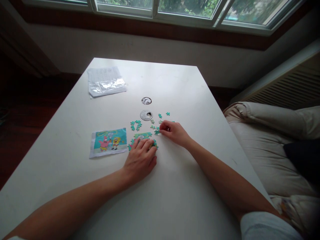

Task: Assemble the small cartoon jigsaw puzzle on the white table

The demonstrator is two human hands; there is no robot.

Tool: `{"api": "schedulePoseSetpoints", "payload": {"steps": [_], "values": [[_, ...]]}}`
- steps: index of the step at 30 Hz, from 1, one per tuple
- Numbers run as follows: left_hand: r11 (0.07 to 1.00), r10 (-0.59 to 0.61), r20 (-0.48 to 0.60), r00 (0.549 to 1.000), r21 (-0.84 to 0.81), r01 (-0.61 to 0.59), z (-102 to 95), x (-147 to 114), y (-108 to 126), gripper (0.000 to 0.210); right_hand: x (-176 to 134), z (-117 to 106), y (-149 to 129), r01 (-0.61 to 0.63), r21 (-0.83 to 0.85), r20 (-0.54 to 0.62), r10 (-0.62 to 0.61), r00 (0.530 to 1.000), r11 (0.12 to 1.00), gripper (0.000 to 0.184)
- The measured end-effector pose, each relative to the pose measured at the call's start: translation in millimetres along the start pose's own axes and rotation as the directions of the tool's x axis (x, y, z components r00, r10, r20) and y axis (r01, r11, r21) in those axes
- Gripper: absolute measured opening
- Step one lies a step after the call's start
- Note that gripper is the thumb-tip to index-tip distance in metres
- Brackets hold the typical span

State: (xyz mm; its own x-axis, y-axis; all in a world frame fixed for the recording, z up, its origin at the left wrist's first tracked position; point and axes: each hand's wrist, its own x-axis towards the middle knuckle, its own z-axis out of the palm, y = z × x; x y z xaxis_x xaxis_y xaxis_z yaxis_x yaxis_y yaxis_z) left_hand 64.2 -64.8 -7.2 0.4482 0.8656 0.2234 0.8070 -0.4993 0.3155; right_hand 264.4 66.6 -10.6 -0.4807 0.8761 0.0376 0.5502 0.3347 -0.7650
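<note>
A partly joined jigsaw puzzle [143,135] lies on the white table, with cartoon figures on it. My left hand [141,156] rests over its lower part, fingers apart and curved down onto the pieces, hiding much of the picture. Just up and right of the puzzle, my right hand [173,131] is closed in a pinch on a green puzzle piece [157,132], close to the tabletop. Several loose green pieces [160,116] lie beyond the right hand. A joined cluster of green edge pieces [136,125] sits beyond the puzzle on the left.
Left of the puzzle lies a reference picture [110,142] of cartoon characters. A clear plastic bag with papers [107,81] is at the table's far left. Two round fittings [146,115] are set in the table [175,186]. A beige sofa [265,150] stands at the right.
</note>
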Motion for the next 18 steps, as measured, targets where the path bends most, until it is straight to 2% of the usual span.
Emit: {"api": "schedulePoseSetpoints", "payload": {"steps": [5,13,18], "values": [[1.0,-0.011,0.028,1.0,0.006,0.011,0.2,0.8,0.9,0.018,-1.3,2.2,-0.1,0.099,-0.142,-0.016,-0.103,0.995,0.985,0.008],[1.0,-0.006,0.041,0.999,0.019,0.006,1.8,-0.2,0.2,0.018,-4.5,6.3,-0.1,0.268,-0.281,0.061,-0.262,0.963,0.921,0.015],[1.0,0.006,0.042,0.999,0.015,-0.007,0.3,0.2,0.4,0.019,-5.6,9.6,-1.6,0.263,-0.355,0.024,-0.272,0.962,0.897,0.018]]}}
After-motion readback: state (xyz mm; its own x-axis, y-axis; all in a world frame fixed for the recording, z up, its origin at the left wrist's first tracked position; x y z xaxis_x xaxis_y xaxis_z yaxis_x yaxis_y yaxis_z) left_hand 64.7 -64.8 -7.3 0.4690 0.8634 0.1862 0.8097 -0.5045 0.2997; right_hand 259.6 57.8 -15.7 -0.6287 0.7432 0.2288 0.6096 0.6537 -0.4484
